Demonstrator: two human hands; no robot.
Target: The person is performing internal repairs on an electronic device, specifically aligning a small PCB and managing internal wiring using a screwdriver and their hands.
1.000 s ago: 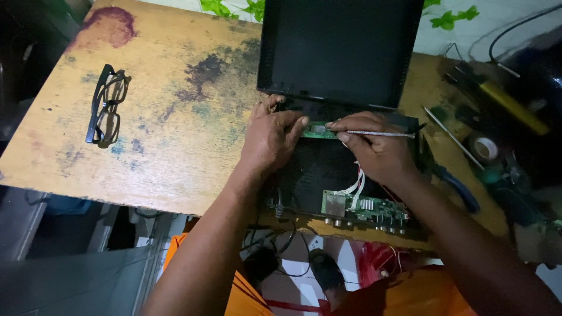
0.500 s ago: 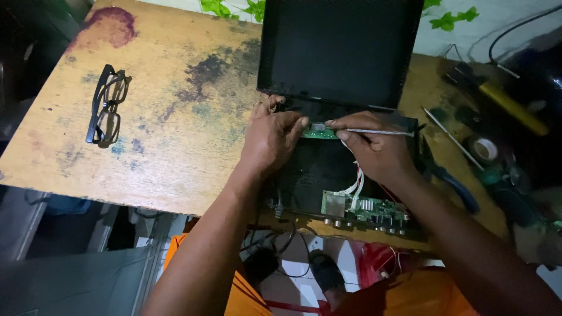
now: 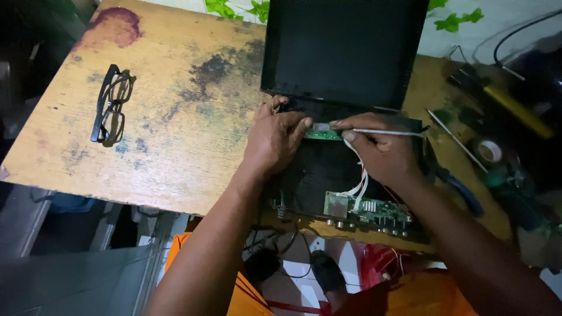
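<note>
Change: your hands have barely shifted since the earlier frame.
Left hand (image 3: 275,140): fingers curled, pinning the small board (image 3: 321,132).
Right hand (image 3: 380,149): pinching the probe (image 3: 386,133).
Probe axis: horizontal, tip pointing left at the small board, below the screen (image 3: 345,50).

the person is wearing bright orange clothing (image 3: 246,295), showing at the bottom edge below both arms. the forearms are showing bare, no sleeves reaching the wrists. the left hand (image 3: 272,140) and right hand (image 3: 380,149) are wearing 0 gloves.
</note>
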